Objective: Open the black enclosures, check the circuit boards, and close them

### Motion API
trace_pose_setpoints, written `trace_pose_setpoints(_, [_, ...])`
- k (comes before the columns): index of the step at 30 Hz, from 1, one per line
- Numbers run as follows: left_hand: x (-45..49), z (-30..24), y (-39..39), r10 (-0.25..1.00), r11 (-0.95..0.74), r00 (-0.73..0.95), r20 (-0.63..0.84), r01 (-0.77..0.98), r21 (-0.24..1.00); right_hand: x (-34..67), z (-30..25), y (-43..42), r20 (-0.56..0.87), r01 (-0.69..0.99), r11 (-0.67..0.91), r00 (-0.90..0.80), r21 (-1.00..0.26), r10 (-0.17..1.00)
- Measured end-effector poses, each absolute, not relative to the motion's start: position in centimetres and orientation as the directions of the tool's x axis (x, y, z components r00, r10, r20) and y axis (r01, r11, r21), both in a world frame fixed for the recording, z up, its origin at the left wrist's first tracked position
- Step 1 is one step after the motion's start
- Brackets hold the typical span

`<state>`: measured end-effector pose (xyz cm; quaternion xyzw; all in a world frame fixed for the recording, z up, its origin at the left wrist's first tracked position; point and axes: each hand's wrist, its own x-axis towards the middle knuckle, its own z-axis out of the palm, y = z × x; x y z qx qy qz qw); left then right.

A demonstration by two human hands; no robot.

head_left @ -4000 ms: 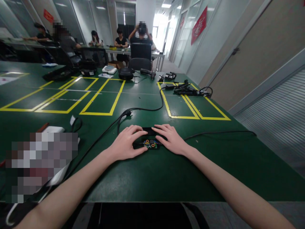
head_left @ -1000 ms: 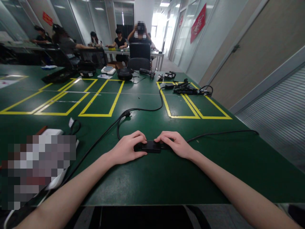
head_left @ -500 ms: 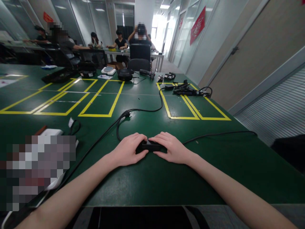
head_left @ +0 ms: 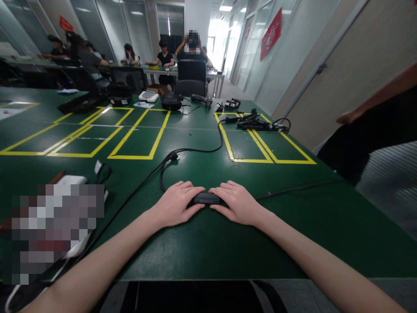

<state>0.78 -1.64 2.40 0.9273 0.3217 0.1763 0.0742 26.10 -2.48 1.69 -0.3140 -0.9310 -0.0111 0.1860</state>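
A small black box with cables at both ends, a power adapter [head_left: 206,198], lies on the green table [head_left: 208,248] in front of me. My left hand [head_left: 177,203] covers its left end, fingers curled over the top and thumb at the near side. My right hand [head_left: 235,201] presses on its right end the same way. Only a short strip of the black casing shows between my fingers. A black cable [head_left: 182,151] runs from the left end up the table, and another cable [head_left: 293,188] leads off to the right.
Yellow tape rectangles [head_left: 140,134] mark the tabletop. More black adapters and cables [head_left: 257,123] lie at the far right. White items [head_left: 70,180] sit at my left. A person in dark clothes [head_left: 368,134] stands at the right table edge. Several people sit at far tables.
Four seconds ago the casing was open with a circuit board showing; now it is closed under both hands. A person has stepped into view at the right.
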Motion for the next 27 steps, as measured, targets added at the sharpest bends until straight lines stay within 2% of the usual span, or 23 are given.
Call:
trace_pose_setpoints(5, [1.0, 2.3, -1.6, 0.614, -0.788, 0.734, 0.288, 0.556, 0.264, 26.1, 1.4, -2.3, 0.377, 0.589, 0.787, -0.698, -0.183, 0.609])
trace_pose_setpoints(12, [1.3, 1.8, -1.6, 0.641, -0.764, 0.699, 0.318, 0.538, 0.357, 26.1, 1.4, -2.4, 0.439, 0.556, 0.805, -0.683, -0.206, 0.584])
trace_pose_setpoints(17, [1.3, 1.3, -1.6, 0.644, -0.757, 0.697, 0.315, 0.523, 0.391, 26.1, 1.5, -2.2, 0.438, 0.534, 0.796, -0.666, -0.285, 0.604])
trace_pose_setpoints(22, [1.4, 1.2, -1.6, 0.667, -0.738, 0.664, 0.34, 0.524, 0.425, 26.3, 1.4, -2.1, 0.482, 0.547, 0.805, -0.655, -0.229, 0.582])
trace_pose_setpoints(27, [1.4, 1.2, -1.7, 0.661, -0.741, 0.682, 0.313, 0.527, 0.416, 26.1, 1.6, -2.4, 0.489, 0.483, 0.823, -0.663, -0.299, 0.567])
